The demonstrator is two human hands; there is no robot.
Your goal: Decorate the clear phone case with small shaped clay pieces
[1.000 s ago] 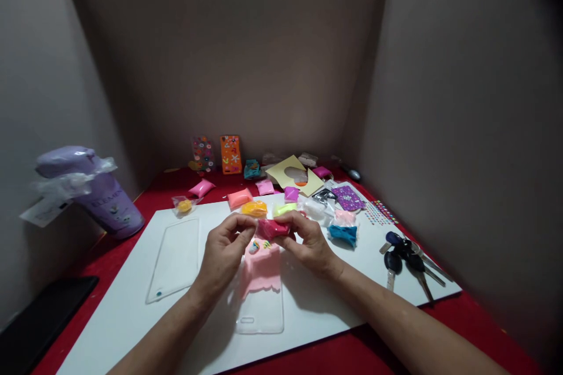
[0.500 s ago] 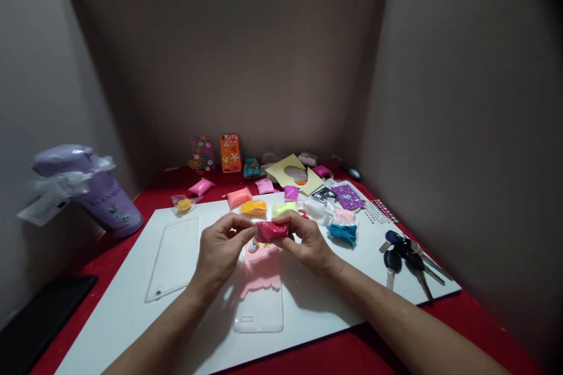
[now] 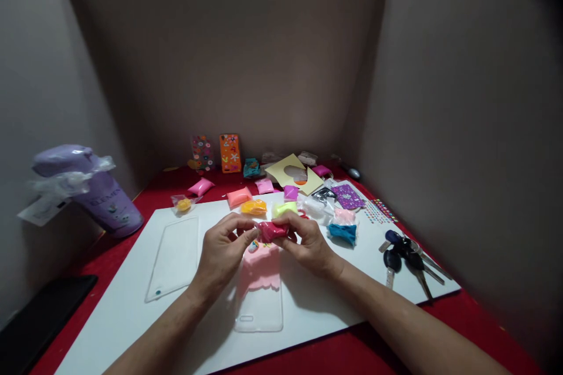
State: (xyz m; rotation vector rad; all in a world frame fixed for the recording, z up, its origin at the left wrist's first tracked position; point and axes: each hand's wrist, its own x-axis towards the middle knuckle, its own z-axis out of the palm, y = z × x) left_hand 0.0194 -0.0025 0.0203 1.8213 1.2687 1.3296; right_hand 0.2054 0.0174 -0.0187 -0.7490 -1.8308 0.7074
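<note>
Between my two hands is a small clear packet of dark pink clay [image 3: 271,231], held above the white board [image 3: 325,304]. My left hand [image 3: 226,243] pinches the packet's left end between thumb and fingers. Gripping its right side is my right hand [image 3: 305,243], thumb below and fingers on top. Beneath them lies a clear phone case [image 3: 259,313], its upper part covered by a layer of light pink clay [image 3: 263,266] with a wavy lower edge. Small coloured pieces sit near the top of that layer, partly hidden by the hands.
Left of my hands lies another clear phone case [image 3: 173,258]. Several clay packets, including an orange one [image 3: 254,207] and a blue one [image 3: 342,234], lie beyond. Keys [image 3: 409,258] rest on the right, a purple tumbler [image 3: 103,193] stands left, and decorated cases [image 3: 230,153] lean at the back.
The dark pink packet has shifted very slightly to the right, and my left hand has moved a little with it. My right hand stays nearly still.
</note>
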